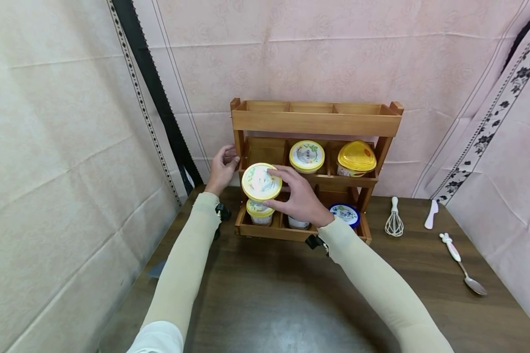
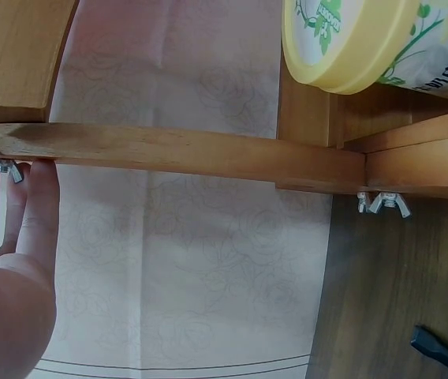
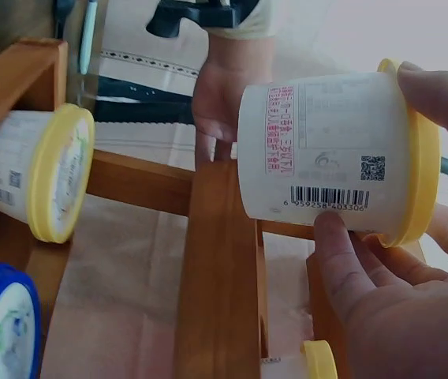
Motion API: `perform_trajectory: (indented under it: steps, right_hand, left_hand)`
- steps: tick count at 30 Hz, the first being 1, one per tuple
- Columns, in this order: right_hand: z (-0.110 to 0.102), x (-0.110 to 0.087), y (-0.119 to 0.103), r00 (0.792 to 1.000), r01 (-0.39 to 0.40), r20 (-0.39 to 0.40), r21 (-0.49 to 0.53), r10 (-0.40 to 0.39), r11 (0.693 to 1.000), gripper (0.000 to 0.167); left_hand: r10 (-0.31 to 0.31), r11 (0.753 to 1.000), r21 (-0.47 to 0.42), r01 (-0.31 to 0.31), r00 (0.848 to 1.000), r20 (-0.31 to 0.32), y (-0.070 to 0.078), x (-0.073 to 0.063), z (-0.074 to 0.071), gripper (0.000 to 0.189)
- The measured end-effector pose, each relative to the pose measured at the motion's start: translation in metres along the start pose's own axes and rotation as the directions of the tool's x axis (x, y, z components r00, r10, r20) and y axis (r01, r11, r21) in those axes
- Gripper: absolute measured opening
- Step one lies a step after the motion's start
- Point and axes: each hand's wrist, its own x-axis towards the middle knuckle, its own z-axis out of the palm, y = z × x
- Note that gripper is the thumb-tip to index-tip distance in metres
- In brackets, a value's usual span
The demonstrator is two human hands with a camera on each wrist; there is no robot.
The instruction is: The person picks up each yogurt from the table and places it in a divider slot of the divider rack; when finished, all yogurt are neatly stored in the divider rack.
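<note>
My right hand (image 1: 302, 197) grips a white paper tub with a yellow lid (image 1: 261, 182), thumb on the lid's rim and fingers under its side. In the right wrist view, the barcode side of this tub (image 3: 319, 158) faces the camera. It is held in front of the left middle compartment of a three-tier wooden rack (image 1: 315, 121). On the rack's left side post (image 2: 184, 150), my left hand (image 1: 222, 170) holds on beside a wing nut, its fingertips partly hidden by the wood. Another yellow-lidded tub (image 1: 259, 214) stands below in the lower left compartment.
The middle tier bears a yellow-lidded tub (image 1: 307, 157) and one with a domed yellow lid (image 1: 356, 158). A blue-lidded tub (image 1: 345, 214) sits lower right. On the table's right lie a whisk (image 1: 394, 220), a white-handled utensil (image 1: 431, 215) and a spoon (image 1: 461, 264).
</note>
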Motion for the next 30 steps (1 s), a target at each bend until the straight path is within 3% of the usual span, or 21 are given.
perform_trajectory:
  steps: [10,22,30]
  right_hand:
    - [-0.009,0.02,0.001,0.992,-0.012,-0.124,0.0,0.012,1.0,0.08]
    - [-0.007,0.047,0.007,0.972,-0.015,-0.235,-0.015,0.011,1.0,0.081]
    - [0.003,0.062,0.015,0.969,-0.059,-0.243,-0.086,0.037,0.995,0.082]
  left_hand:
    - [0.013,1.0,-0.028,-0.013,1.0,0.011,-0.002,0.0,0.0,0.039]
    - [-0.015,0.999,-0.039,0.015,1.0,0.011,0.0,0.0,-0.001,0.041]
    - [-0.011,0.999,-0.034,0.011,1.0,0.011,0.001,0.0,-0.001,0.039]
